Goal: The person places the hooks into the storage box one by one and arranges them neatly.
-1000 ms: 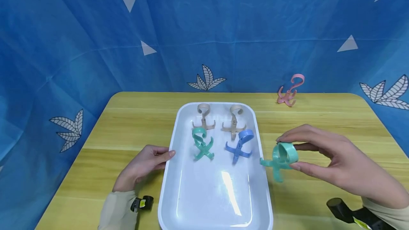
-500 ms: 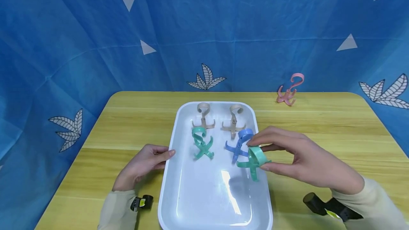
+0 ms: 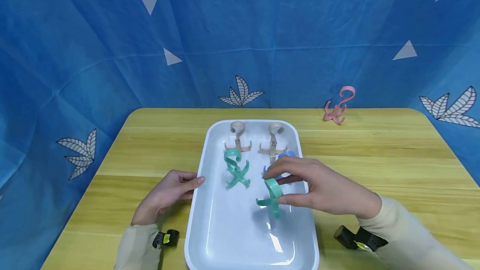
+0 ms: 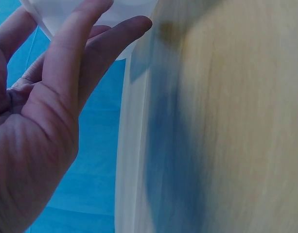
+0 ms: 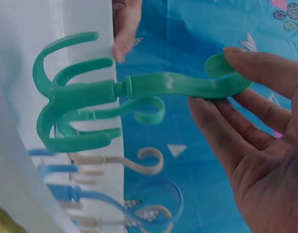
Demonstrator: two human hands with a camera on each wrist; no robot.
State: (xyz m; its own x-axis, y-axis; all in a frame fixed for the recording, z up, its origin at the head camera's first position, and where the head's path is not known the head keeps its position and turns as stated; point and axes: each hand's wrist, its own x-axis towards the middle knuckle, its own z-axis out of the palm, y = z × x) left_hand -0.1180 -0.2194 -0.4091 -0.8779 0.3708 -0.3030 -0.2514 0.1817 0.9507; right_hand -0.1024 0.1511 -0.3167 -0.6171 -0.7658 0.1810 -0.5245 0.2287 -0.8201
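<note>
My right hand (image 3: 318, 186) pinches a green four-prong hanging hook (image 5: 153, 85) by its curved top between thumb and fingers. It holds the hook over the white tray (image 3: 225, 232), prongs pointing down. My left hand (image 3: 168, 195) grips the tray's left edge, thumb on the rim and fingers beneath. Inside the tray another green hook (image 3: 238, 175) stands left of the held one. Two beige hooks (image 3: 238, 146) are at the tray's far end. A blue hook (image 3: 286, 153) is mostly hidden behind my right hand in the head view.
A pink hook (image 3: 335, 113) stands at the wooden table's (image 3: 393, 157) far edge, right of the tray. A blue patterned cloth (image 3: 187, 24) hangs behind the table. Black wrist cameras are strapped to both wrists.
My right hand has carried the green hook leftward from beside the tray's right edge to over its middle, now covering much of the blue hook. My left hand has stayed on the tray.
</note>
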